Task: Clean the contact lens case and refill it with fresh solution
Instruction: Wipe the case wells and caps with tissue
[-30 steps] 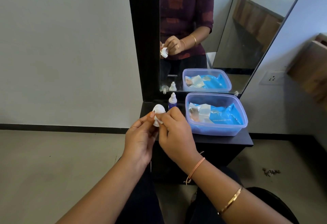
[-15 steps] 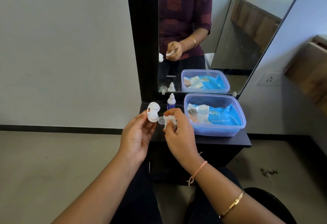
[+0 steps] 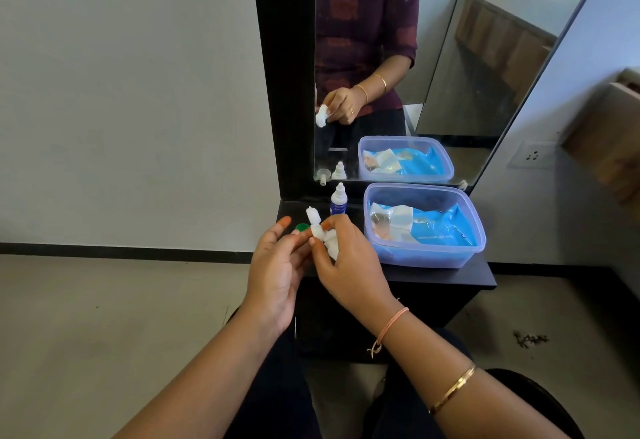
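The white contact lens case point(image 3: 312, 219) stands upright between my two hands, above the front left of the black shelf point(image 3: 436, 275). My left hand point(image 3: 277, 268) holds its lower part at the fingertips, thumb raised. My right hand point(image 3: 349, 265) grips a crumpled white tissue point(image 3: 331, 246) and presses it against the case's lower end. A small green lid point(image 3: 301, 228) shows just behind my left fingers. The little solution bottle point(image 3: 338, 200), white cap on, stands on the shelf right behind the case.
A clear plastic box point(image 3: 479, 241) with blue packets and wipes fills the shelf's right half. A mirror point(image 3: 450, 57) in a black frame rises behind it. Wall socket at the right; bare floor on both sides.
The hands, apart half a second ago, have come together again. The case has turned upright and the tissue is back against it. The green lid is now in sight.
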